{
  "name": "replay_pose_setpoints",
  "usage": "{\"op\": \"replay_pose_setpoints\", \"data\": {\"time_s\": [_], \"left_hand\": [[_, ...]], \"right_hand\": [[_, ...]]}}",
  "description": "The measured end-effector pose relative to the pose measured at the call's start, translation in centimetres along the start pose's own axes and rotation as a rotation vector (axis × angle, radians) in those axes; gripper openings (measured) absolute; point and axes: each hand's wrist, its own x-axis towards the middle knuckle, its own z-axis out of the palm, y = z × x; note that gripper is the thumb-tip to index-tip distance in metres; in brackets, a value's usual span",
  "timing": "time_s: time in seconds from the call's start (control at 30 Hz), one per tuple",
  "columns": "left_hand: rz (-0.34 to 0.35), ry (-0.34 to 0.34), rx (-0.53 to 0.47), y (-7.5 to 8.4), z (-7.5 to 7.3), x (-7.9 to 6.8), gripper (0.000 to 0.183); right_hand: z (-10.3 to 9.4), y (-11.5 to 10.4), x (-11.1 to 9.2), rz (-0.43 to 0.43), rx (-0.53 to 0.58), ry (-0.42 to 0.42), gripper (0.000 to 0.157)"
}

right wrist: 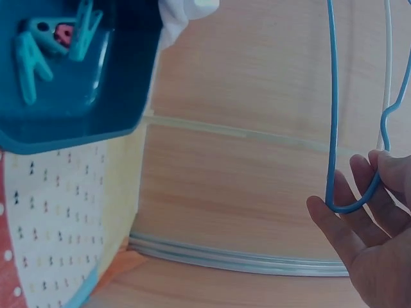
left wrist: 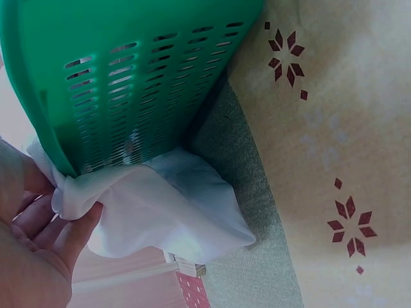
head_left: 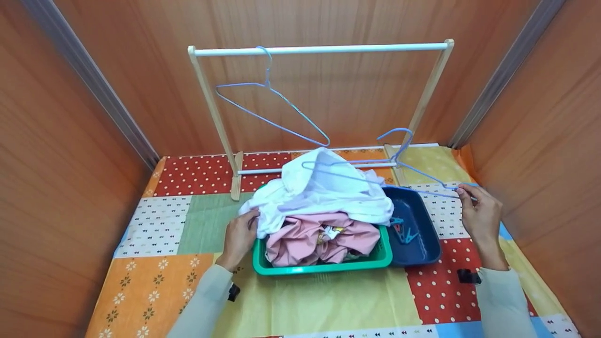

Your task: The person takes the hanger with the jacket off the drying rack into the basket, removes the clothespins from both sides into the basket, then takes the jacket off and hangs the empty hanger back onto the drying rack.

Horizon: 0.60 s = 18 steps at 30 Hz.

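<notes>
A white garment [head_left: 324, 192] lies heaped over a green basket [head_left: 324, 269], on top of pink cloth [head_left: 300, 239]. My left hand [head_left: 242, 237] pinches the garment's left edge beside the basket; in the left wrist view the thumb and fingers [left wrist: 77, 234] close on a fold of white fabric [left wrist: 160, 205]. A blue wire hanger [head_left: 422, 172] is held by its right corner in my right hand [head_left: 483, 213]. Its far corner reaches over the white garment, hook upward. In the right wrist view the hanger's bend [right wrist: 347, 208] sits among the fingers.
Another blue hanger [head_left: 296, 129] hangs on the white rail [head_left: 357, 48] of a wooden-legged rack behind the basket. A dark blue tray [head_left: 429, 253] with several clothespins [head_left: 407, 235] stands right of the basket. Wooden panels [head_left: 61, 155] enclose the patchwork-covered surface.
</notes>
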Motion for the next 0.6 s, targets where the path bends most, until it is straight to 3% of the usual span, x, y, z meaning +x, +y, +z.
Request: {"op": "replay_pose_setpoints", "data": {"time_s": [0.13, 0.37, 0.6], "left_hand": [[-0.001, 0.007, -0.008, 0.0, 0.2, 0.0, 0.021], [0.017, 0.035, -0.014, -0.2, 0.4, 0.1, 0.019], [0.001, 0.024, -0.023, -0.2, 0.4, -0.1, 0.022]], "right_hand": [[0.0, -0.4, 0.4, 0.034, -0.004, 0.002, 0.023], [0.0, -1.2, 1.2, 0.013, 0.017, 0.070, 0.021], [0.3, -1.8, 1.7, 0.034, 0.041, 0.076, 0.023]]}}
